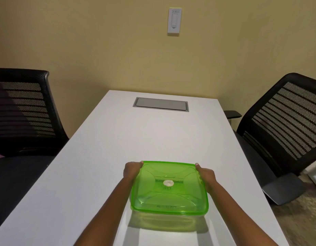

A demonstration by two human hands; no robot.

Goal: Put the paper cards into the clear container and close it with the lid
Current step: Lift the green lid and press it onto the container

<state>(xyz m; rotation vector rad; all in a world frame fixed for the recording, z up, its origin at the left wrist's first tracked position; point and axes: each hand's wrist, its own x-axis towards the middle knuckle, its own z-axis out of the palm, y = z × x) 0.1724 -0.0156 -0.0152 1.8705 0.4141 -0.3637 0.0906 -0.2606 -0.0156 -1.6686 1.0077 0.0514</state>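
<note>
i have both hands on the translucent green square plastic lid (pixel 168 185), which sits over the clear plastic container (pixel 168 220) at about 6 o'clock on the long white table (pixel 82 174), near my edge. my left hand (pixel 131 170) clamps the lid's far-left corner, thumb on top of the rim; my right hand (pixel 206 176) clamps the right edge the same way. no paper cards show anywhere, and i cannot tell whether any lie inside, since the green tint hides the interior.

i judge the lid light, thin and flexible, likely to bow if squeezed at the middle, and smooth enough to slip; the corners and rim are the place to hold and press. the container looks light too, so it may slide under a sideways push.

a grey recessed hatch (pixel 160 104) lies at 12 o'clock, well apart. black mesh office chairs stand at 9 o'clock (pixel 23 110) and 3 o'clock (pixel 285 121), off the table. nothing blocks the work.
</note>
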